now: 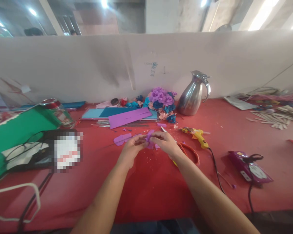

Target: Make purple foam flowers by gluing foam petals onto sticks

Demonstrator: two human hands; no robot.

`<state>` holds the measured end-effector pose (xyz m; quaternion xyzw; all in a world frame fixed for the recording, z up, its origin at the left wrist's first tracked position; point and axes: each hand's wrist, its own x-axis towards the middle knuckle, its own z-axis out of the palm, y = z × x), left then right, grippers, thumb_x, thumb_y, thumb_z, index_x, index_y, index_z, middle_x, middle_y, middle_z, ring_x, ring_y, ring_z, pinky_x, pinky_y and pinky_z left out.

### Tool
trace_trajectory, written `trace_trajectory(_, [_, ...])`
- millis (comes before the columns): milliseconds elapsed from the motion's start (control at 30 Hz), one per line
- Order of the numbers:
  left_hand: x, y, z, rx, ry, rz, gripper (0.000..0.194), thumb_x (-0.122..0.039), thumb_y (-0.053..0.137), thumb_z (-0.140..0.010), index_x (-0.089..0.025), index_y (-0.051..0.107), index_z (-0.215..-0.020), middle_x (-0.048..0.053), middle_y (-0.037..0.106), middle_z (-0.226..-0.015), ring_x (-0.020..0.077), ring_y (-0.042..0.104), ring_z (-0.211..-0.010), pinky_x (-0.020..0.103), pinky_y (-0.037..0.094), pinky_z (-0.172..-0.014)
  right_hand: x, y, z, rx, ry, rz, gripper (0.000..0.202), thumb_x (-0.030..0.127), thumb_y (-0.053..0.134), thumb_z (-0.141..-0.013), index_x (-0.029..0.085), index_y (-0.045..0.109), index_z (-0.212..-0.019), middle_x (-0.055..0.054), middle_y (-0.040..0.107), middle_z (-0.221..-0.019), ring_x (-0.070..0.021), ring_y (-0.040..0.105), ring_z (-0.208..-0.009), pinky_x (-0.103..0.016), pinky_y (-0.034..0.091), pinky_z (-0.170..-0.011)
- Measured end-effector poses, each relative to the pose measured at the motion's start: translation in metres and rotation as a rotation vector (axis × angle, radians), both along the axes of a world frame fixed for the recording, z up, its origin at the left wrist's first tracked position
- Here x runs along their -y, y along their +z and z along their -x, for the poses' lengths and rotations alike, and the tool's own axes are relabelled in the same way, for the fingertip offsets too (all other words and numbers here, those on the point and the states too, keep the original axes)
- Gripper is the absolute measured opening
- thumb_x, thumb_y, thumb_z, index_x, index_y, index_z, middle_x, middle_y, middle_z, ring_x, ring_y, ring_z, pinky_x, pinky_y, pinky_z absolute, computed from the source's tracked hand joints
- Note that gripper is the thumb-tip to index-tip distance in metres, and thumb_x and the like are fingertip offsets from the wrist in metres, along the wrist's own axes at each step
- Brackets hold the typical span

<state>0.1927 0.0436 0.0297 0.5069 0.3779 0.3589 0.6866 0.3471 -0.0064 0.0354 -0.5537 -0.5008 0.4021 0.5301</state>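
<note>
Between my two hands is a small purple paper flower [149, 136], held up just above the red table. My left hand [134, 147] pinches its left side, and my right hand [166, 143] has its fingertips closed on the right side. The fingers hide part of the flower. Purple paper pieces [122, 139] lie just left of my left hand. Red-handled scissors [190, 152] rest partly under my right wrist. Beyond the hands, a purple paper sheet [129, 117] lies on blue sheets [94, 114], next to a bunch of purple, blue and pink paper flowers [161, 97].
A yellow glue gun [197, 136] with a black cord lies to the right, near a purple power box [250, 167]. A steel jug [191, 97] stands at the back. Leftward are a glass jar [61, 113], a green board [26, 125] and eyeglasses [21, 148]. Sticks [275, 118] lie far right.
</note>
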Motion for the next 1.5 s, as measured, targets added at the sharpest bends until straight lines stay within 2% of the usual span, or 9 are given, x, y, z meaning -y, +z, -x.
trace_trajectory(100, [-0.003, 0.000, 0.001, 0.118, 0.079, 0.062, 0.034, -0.023, 0.085, -0.053, -0.019, 0.077, -0.086, 0.004, 0.074, -0.082, 0.0174, 0.064, -0.079, 0.030, 0.043, -0.082, 0.000, -0.001, 0.003, -0.134, -0.080, 0.033, 0.020, 0.035, 0.065, -0.070, 0.020, 0.066, -0.083, 0.000, 0.067, -0.081, -0.0154, 0.059, -0.076, -0.027, 0.043, -0.069])
trace_trajectory(200, [-0.007, 0.000, 0.001, 0.251, 0.182, 0.120, 0.030, -0.023, 0.085, -0.051, -0.020, 0.076, -0.080, 0.002, 0.074, -0.082, 0.0145, 0.063, -0.075, 0.028, 0.043, -0.075, 0.001, -0.007, 0.013, -0.169, -0.006, 0.070, 0.025, 0.034, 0.071, -0.065, 0.020, 0.062, -0.084, 0.000, 0.066, -0.079, -0.0149, 0.059, -0.074, -0.027, 0.043, -0.069])
trace_trajectory(300, [-0.010, 0.000, 0.002, 0.326, 0.257, 0.154, 0.029, -0.022, 0.086, -0.049, -0.020, 0.073, -0.075, -0.002, 0.071, -0.074, 0.0092, 0.057, -0.064, 0.024, 0.040, -0.065, 0.001, -0.018, 0.026, -0.106, 0.065, 0.092, 0.026, 0.031, 0.075, -0.062, 0.020, 0.059, -0.081, 0.001, 0.065, -0.073, -0.0152, 0.059, -0.070, -0.028, 0.043, -0.066])
trace_trajectory(467, [-0.011, 0.002, 0.004, 0.348, 0.311, 0.189, 0.029, -0.020, 0.087, -0.046, -0.020, 0.069, -0.069, -0.004, 0.066, -0.068, 0.0077, 0.054, -0.061, 0.022, 0.039, -0.062, 0.000, -0.028, 0.031, 0.004, 0.012, 0.047, 0.011, 0.031, 0.066, -0.071, 0.021, 0.061, -0.072, 0.001, 0.065, -0.068, -0.0152, 0.059, -0.064, -0.029, 0.043, -0.064])
trace_trajectory(600, [-0.011, 0.004, 0.006, 0.341, 0.318, 0.219, 0.028, -0.019, 0.087, -0.046, -0.018, 0.068, -0.066, -0.003, 0.065, -0.067, 0.0079, 0.055, -0.063, 0.022, 0.039, -0.063, 0.000, -0.025, 0.023, 0.087, -0.051, -0.023, 0.010, 0.031, 0.064, -0.074, 0.021, 0.066, -0.073, 0.000, 0.067, -0.070, -0.0172, 0.060, -0.068, -0.030, 0.043, -0.066])
trace_trajectory(800, [-0.011, 0.005, 0.006, 0.339, 0.328, 0.200, 0.031, -0.019, 0.090, -0.041, -0.017, 0.068, -0.063, -0.003, 0.065, -0.064, 0.0072, 0.055, -0.060, 0.021, 0.040, -0.061, 0.004, -0.015, 0.020, 0.220, -0.064, -0.045, 0.013, 0.029, 0.060, -0.077, 0.023, 0.072, -0.075, -0.001, 0.071, -0.070, -0.0183, 0.063, -0.069, -0.029, 0.044, -0.065])
trace_trajectory(1000, [-0.010, 0.005, 0.005, 0.377, 0.264, 0.193, 0.032, -0.022, 0.092, -0.038, -0.017, 0.069, -0.060, -0.002, 0.068, -0.064, 0.0090, 0.058, -0.063, 0.021, 0.043, -0.064, 0.007, -0.012, 0.020, 0.403, -0.067, -0.060, 0.017, 0.023, 0.058, -0.079, 0.025, 0.075, -0.081, -0.001, 0.074, -0.080, -0.0198, 0.066, -0.077, -0.030, 0.046, -0.071])
trace_trajectory(1267, [-0.010, 0.006, 0.007, 0.321, 0.263, 0.123, 0.028, -0.022, 0.090, -0.042, -0.016, 0.071, -0.062, -0.001, 0.068, -0.065, 0.0099, 0.056, -0.062, 0.025, 0.042, -0.068, 0.006, -0.014, 0.020, 0.423, -0.015, -0.034, 0.018, 0.022, 0.056, -0.079, 0.025, 0.074, -0.081, 0.000, 0.074, -0.079, -0.0202, 0.066, -0.076, -0.030, 0.047, -0.072])
trace_trajectory(1500, [-0.012, 0.002, 0.008, 0.305, 0.260, 0.121, 0.031, -0.023, 0.091, -0.039, -0.016, 0.069, -0.060, -0.003, 0.065, -0.062, 0.0096, 0.054, -0.064, 0.026, 0.042, -0.072, 0.006, -0.015, 0.020, 0.408, 0.022, -0.014, 0.019, 0.022, 0.053, -0.079, 0.023, 0.072, -0.081, -0.001, 0.071, -0.076, -0.0194, 0.063, -0.072, -0.031, 0.045, -0.072])
